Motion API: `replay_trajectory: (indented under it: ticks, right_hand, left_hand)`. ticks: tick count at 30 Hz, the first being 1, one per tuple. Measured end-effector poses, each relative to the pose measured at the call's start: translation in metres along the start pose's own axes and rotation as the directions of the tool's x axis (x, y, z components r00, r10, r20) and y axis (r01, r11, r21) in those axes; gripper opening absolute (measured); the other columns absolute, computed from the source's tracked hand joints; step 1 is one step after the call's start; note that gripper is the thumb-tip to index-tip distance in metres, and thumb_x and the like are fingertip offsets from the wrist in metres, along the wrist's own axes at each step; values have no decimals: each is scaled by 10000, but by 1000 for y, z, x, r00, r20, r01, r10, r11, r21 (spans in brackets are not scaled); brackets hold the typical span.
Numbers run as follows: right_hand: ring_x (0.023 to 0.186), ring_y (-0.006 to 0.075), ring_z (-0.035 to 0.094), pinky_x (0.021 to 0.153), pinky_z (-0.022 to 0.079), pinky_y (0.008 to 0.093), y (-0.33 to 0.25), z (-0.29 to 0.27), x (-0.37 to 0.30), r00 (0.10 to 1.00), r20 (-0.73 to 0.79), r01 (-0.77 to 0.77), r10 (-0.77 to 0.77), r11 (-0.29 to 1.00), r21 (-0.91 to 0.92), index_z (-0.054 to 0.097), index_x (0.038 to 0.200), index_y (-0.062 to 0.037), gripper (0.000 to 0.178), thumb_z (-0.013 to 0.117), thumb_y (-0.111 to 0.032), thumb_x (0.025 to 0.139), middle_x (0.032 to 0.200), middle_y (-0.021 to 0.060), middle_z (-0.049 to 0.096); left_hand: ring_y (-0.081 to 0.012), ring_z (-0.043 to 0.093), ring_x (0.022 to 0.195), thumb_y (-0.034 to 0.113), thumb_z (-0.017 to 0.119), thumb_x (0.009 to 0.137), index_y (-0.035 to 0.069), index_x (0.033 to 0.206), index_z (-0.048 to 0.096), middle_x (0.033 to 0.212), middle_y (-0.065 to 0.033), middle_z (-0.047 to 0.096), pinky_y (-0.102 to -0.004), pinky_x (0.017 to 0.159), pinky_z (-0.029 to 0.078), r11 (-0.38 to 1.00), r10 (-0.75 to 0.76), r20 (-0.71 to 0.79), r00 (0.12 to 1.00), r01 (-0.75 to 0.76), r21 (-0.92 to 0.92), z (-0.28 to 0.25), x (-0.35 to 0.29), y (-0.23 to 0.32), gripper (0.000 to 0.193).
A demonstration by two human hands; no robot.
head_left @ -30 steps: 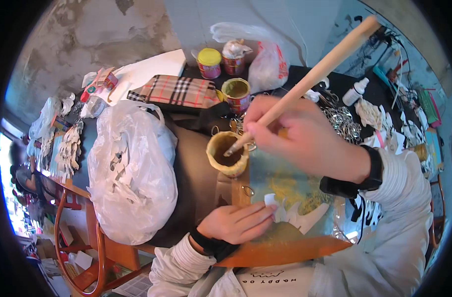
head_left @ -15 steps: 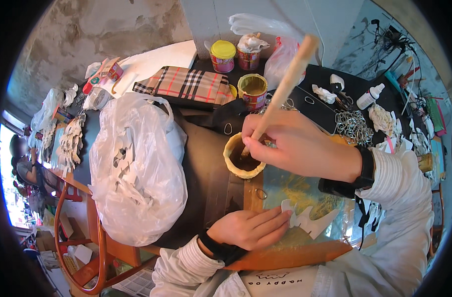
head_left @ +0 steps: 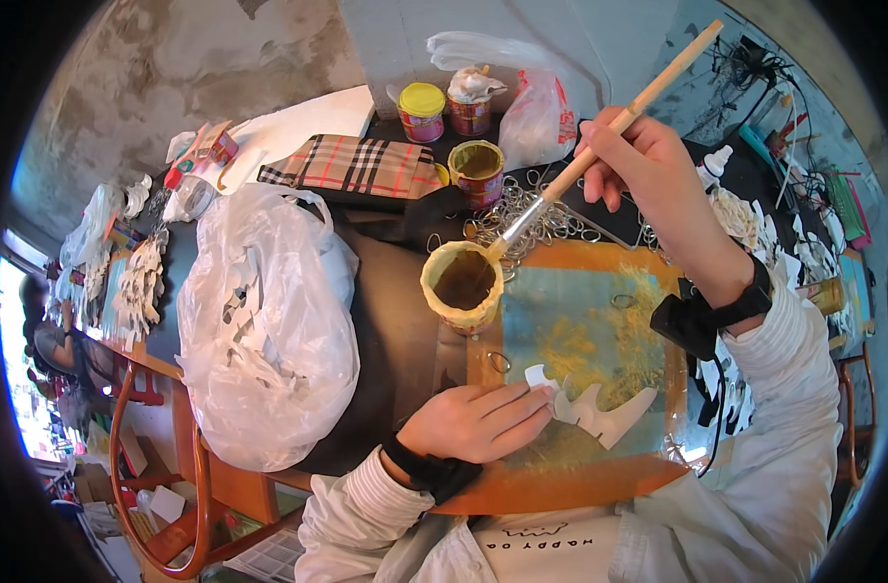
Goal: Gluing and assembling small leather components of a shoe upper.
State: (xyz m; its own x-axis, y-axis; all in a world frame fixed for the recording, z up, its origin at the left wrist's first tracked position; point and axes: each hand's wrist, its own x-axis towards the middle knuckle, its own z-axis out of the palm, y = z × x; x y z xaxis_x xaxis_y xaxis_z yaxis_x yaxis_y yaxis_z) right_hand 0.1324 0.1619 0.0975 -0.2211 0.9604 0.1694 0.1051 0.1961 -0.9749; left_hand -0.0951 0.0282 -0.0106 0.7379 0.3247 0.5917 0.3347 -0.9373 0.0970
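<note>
In my right hand [head_left: 633,160] is a long wooden-handled brush [head_left: 585,160] with a metal ferrule. Its tip rests against the right rim of a small pot [head_left: 473,319], crusted yellow and holding brown, glue-like liquid. My left hand [head_left: 478,425] lies low over the board, its fingertips pinching the left end of a flat white piece [head_left: 604,416] with curved, pointed cutouts. Beneath that piece spreads a teal board [head_left: 551,291] smeared with yellow and edged in orange-brown. A metal ring [head_left: 499,362] lies between the pot and my left hand.
A white plastic bag [head_left: 269,408] of cut pieces stands left of the pot. Behind the pot are a heap of metal rings [head_left: 531,214], an open tin [head_left: 478,189], a yellow-lidded tin [head_left: 422,121] and a checked pouch [head_left: 352,167]. A person [head_left: 60,335] is at the far left.
My right hand has risen up and right, lifting the brush out of the pot to its rim. My left hand keeps the white piece in nearly the same place.
</note>
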Motion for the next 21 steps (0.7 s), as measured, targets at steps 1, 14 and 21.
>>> replay_trajectory:
  ticks: [1, 14, 21]
  right_hand:
    - [515, 44, 516, 494, 408, 169, 2, -2, -2, 1000, 4, -11, 11, 1000, 11, 602, 888, -18, 224, 562, -225, 962, 670, 46, 630]
    - [648, 88, 606, 584, 479, 197, 36, -52, -120, 935, -340, 43, -96, 986, -162, 593, 964, 21, 192, 527, -157, 989, 758, 75, 637]
    - [722, 177, 680, 617, 530, 259, 32, -14, -266, 882, -441, 45, -166, 961, -272, 595, 1000, 49, 174, 538, -112, 964, 807, 135, 675]
  left_hand:
    - [-150, 677, 920, 76, 636, 793, 63, 1021, 667, 1084, -46, 682, -224, 640, 538, 1000, -2, -1, 1000, 2, 1, -1, 0, 0, 231]
    - [-193, 701, 880, 46, 678, 758, 47, 957, 681, 1034, -82, 704, -236, 540, 517, 999, -28, -43, 999, 26, -46, 3, -3, -1, 200]
    - [-171, 708, 841, 21, 717, 713, 44, 832, 699, 971, -65, 726, -200, 532, 465, 999, -37, -38, 999, 38, 34, 1, 8, 3, 123]
